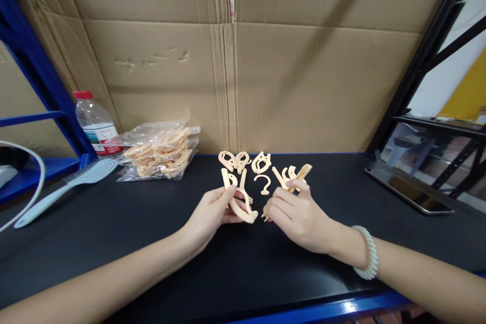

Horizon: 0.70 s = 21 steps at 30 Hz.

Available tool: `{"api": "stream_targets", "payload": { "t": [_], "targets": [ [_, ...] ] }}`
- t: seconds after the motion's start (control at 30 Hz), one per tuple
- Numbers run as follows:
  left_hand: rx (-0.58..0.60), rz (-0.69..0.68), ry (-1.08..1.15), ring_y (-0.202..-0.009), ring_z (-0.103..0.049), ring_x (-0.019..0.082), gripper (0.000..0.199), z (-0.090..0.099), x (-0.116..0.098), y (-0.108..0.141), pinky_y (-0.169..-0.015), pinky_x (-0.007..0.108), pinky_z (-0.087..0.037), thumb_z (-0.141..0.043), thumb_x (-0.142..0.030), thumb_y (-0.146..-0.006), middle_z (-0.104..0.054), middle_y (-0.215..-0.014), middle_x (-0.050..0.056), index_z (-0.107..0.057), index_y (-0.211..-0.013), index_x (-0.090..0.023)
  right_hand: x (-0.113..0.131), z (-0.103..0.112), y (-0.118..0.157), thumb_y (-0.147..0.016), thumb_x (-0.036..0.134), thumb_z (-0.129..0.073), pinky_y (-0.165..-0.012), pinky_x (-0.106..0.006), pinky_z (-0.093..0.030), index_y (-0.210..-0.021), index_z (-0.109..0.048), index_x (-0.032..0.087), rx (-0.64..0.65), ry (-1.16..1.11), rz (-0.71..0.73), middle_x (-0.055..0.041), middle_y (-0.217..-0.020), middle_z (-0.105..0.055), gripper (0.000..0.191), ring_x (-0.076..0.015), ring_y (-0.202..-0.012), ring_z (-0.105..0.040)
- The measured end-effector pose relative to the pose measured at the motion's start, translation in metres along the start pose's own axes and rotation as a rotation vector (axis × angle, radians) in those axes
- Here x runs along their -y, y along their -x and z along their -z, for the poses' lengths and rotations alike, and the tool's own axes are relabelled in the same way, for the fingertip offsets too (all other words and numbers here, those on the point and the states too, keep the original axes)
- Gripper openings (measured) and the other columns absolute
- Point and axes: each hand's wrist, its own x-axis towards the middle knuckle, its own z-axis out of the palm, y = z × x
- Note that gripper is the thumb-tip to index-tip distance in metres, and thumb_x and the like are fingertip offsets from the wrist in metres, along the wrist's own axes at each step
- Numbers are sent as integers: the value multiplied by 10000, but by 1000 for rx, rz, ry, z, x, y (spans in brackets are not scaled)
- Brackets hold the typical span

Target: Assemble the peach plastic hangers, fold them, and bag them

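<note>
Between the thumb and fingers of my left hand (212, 207) is a curved peach plastic piece (240, 211), held just above the black table. My right hand (299, 215) is closed round a long peach piece (302, 172) whose end sticks up past the fingers; a thin tip shows below them. A peach hook (265, 185) lies on the table beyond and between my hands. Behind it sit looped peach pieces (261, 162), with more (228, 160) to the left. Other hooks (291, 171) lie partly hidden behind my right hand.
Bagged peach pieces (163, 152) are stacked at the back left, beside a red-capped bottle (99, 129) and a pale hairbrush (76, 187). A phone or tablet (408, 191) lies at the right. Cardboard (304, 86) stands along the back of the black table (212, 283).
</note>
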Motion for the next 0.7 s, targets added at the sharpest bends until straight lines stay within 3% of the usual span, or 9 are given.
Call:
{"api": "stream_targets", "payload": {
  "t": [0.17,0.3,0.37,0.5,0.7],
  "targets": [
    [49,-29,-14,-712,-689,219,372,1,2,-2,-714,346,-542,-551,-484,-847,-696,-712,77,-619,-849,-118,-42,9,6,-931,154,-443,-1008,-427,-202,-948,-564,213,-101,-147,-278,2,-812,-673,135,-132,-731,-587],
    [46,-30,-17,-711,-685,210,365,0,3,-2,-711,334,-538,-538,-477,-858,-696,-714,73,-613,-866,-120,-64,3,12,-931,162,-441,-1051,-472,-159,-950,-577,228,-39,-159,-297,-20,-911,-674,152,-181,-986,-575],
    [43,-28,1,-717,-686,211,362,0,3,-3,-711,330,-535,-547,-475,-855,-699,-717,76,-618,-859,-120,-63,-5,13,-938,156,-420,-1054,-467,-186,-962,-584,224,28,-229,-261,-25,-947,-671,180,-176,-1021,-567],
    [44,-31,19,-721,-687,211,370,2,3,-4,-714,327,-534,-573,-488,-834,-704,-725,77,-628,-854,-122,-51,-19,13,-933,148,-429,-976,-400,-336,-920,-594,202,151,-371,-252,-24,-904,-668,175,-150,-911,-590],
    [47,-18,22,-728,-690,221,368,1,3,-4,-724,348,-537,-574,-487,-832,-704,-721,79,-623,-855,-123,-46,-24,13,-900,121,-477,-822,-329,-447,-905,-609,183,176,-462,-299,-55,-903,-651,146,-167,-879,-577]
  ]
}}
